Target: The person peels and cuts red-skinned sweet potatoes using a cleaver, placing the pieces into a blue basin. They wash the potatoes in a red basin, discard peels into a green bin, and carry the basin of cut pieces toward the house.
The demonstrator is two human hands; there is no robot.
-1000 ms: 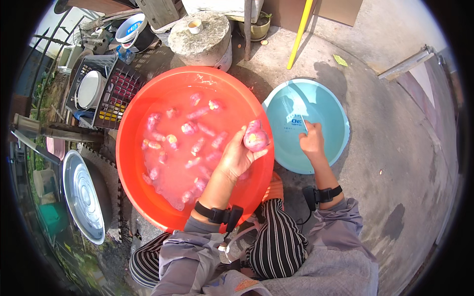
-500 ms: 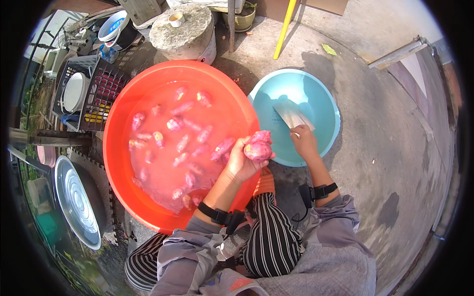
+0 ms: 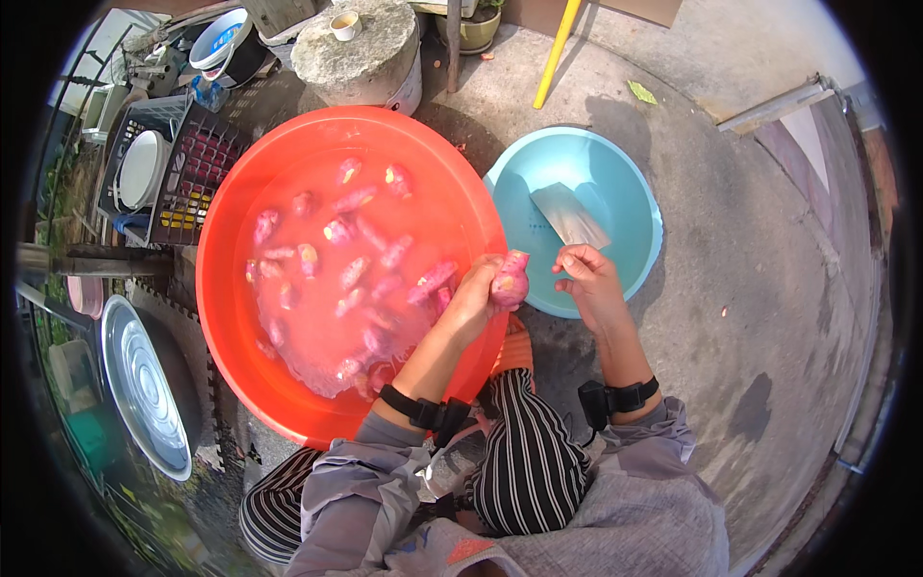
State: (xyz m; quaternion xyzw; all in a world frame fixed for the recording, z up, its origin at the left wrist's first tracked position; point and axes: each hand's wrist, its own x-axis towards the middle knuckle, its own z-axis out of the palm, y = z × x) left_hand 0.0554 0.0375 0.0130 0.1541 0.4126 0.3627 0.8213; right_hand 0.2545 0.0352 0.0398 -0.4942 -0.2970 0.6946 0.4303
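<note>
- Orange tub [image 3: 231,317] of water with pink sweet potatoes fills nine o'clock.
- Left hand [image 3: 473,296], forearm angled up, fingers clamped on a pink sweet potato [image 3: 510,281] at the tub's three o'clock rim.
- Right hand [image 3: 588,285], fingers loosely curled and empty, hovers over the blue basin [image 3: 630,192].

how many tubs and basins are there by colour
orange-red tub: 1
light blue basin: 1
round metal basin: 1
total: 3
The left hand holds a pink sweet potato over the orange-red tub's rim.
</note>
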